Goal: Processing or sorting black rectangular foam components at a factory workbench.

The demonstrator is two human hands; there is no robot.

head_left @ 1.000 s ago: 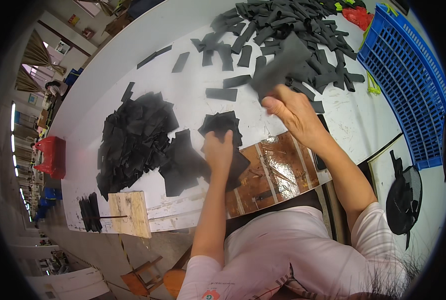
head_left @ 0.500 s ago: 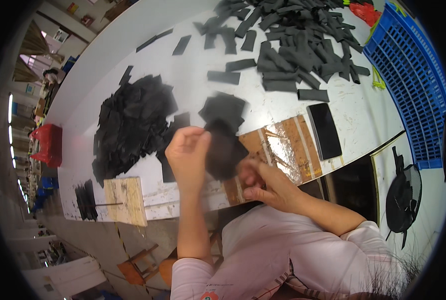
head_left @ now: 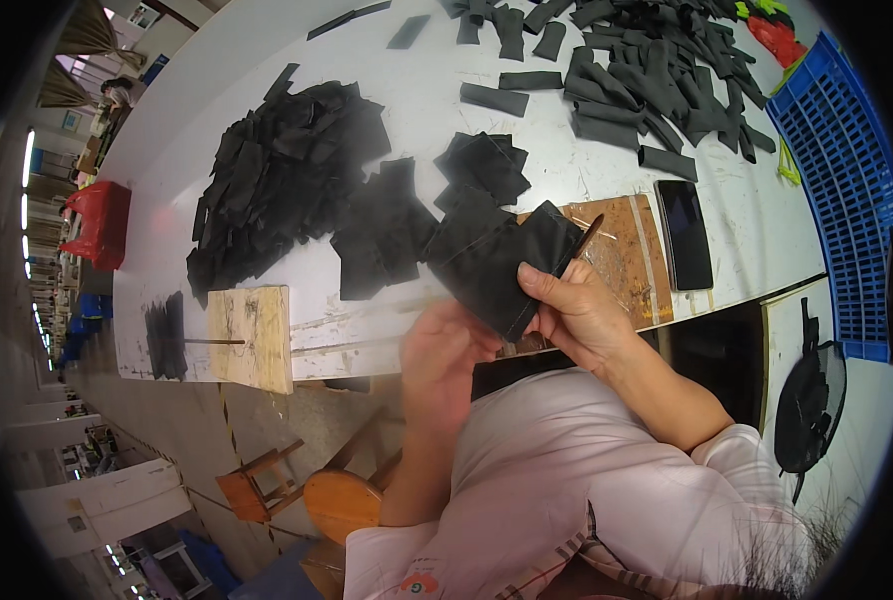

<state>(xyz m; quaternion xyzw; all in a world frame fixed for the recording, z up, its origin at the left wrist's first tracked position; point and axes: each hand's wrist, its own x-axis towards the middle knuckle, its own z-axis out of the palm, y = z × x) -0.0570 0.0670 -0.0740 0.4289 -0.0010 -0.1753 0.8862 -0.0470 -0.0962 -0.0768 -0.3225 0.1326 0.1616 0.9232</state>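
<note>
My right hand [head_left: 589,312] grips a black fabric piece [head_left: 502,265] with a pale stitch line along its edge, thumb lying on top. A slim brown pointed tool [head_left: 593,232] sticks up past the fingers of that hand; its lower part is hidden. My left hand [head_left: 442,345], slightly blurred, has its fingers curled together at the fabric's lower edge. Just beyond the held piece lies a small stack of black fabric squares [head_left: 485,165]. More black pieces [head_left: 379,240] lie to its left, next to a large heap of black fabric pieces [head_left: 282,165].
A brown board [head_left: 642,250] lies under my right hand, beside a dark phone [head_left: 685,235]. Black fabric tubes [head_left: 657,80] are piled at the far right, near a blue plastic basket [head_left: 837,190]. A wooden block with a rod [head_left: 257,340] sits at the left front edge.
The fabric between my hands was smeared by motion; now it is steady in my right hand. The brown tool has come into sight. My left hand has moved lower. The whole view has shifted.
</note>
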